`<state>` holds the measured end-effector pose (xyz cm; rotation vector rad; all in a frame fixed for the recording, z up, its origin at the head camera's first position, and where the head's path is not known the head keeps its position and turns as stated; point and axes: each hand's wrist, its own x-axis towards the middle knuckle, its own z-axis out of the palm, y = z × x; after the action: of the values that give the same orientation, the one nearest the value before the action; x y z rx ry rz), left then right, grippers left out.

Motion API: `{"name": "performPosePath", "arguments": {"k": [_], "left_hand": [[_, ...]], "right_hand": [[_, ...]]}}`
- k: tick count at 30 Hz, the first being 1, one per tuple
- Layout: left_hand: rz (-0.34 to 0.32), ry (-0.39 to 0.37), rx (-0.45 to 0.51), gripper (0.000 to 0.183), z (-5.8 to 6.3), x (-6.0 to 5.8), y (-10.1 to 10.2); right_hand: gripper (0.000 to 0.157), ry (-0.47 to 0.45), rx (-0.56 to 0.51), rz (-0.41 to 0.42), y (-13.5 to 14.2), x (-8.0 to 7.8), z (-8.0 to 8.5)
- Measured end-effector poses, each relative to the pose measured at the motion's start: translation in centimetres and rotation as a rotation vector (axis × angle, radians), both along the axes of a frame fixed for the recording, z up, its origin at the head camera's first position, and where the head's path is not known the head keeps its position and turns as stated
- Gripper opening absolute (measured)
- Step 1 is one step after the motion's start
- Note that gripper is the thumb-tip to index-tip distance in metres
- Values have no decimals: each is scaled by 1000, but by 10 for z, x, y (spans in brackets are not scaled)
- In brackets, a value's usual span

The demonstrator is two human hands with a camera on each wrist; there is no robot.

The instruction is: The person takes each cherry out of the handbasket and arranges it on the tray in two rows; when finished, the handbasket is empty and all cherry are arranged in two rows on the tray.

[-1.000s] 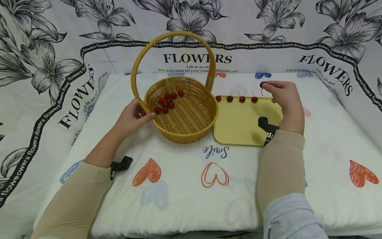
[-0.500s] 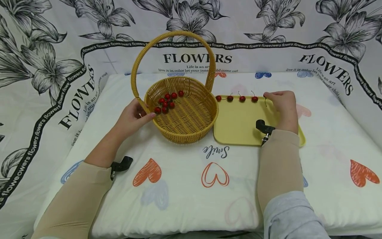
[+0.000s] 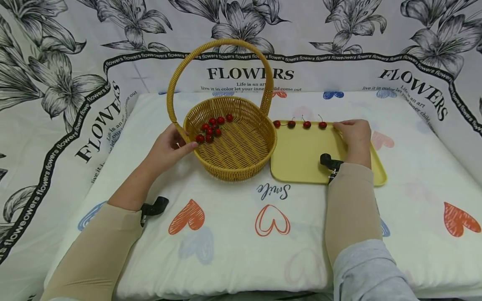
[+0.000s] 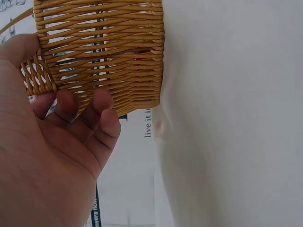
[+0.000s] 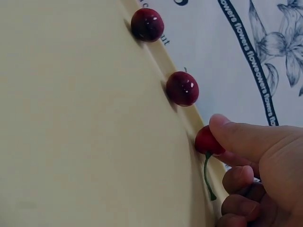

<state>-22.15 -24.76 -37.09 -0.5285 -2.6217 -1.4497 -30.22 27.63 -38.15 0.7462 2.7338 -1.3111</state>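
My left hand (image 3: 168,147) grips the left rim of a yellow wicker basket (image 3: 235,173), thumb over the edge by the foot of its tall handle. Several red cherries (image 3: 212,121) lie together on the left side of the basket floor. At the far edge of a yellow tray (image 3: 301,161), my right hand (image 3: 355,133) pinches a cherry (image 5: 207,141) between thumb and finger, its green stem hanging down. In the head view the fingers hide this cherry. Several more cherries (image 3: 306,125) sit spaced in a row along that same edge, to the left of the right hand.
The tray's left end stands right beside the basket. Both rest on a white padded cloth (image 3: 233,259) printed with hearts. Behind rises a white fabric (image 3: 150,75) with black flower drawings and lettering.
My right hand has come down and slightly toward me with the cherry, from above the tray's far right side to its far edge. The left hand stays on the basket.
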Motion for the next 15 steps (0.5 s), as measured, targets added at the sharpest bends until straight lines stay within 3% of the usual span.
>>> {"name": "performPosePath", "arguments": {"k": [8,15], "left_hand": [[0,-12,2,50,0,1,1],[-6,-5,11,48,1,0,1]], "right_hand": [[67,2,-54,-34,2,3,4],[67,99,-185,-104,5,12,30]]}}
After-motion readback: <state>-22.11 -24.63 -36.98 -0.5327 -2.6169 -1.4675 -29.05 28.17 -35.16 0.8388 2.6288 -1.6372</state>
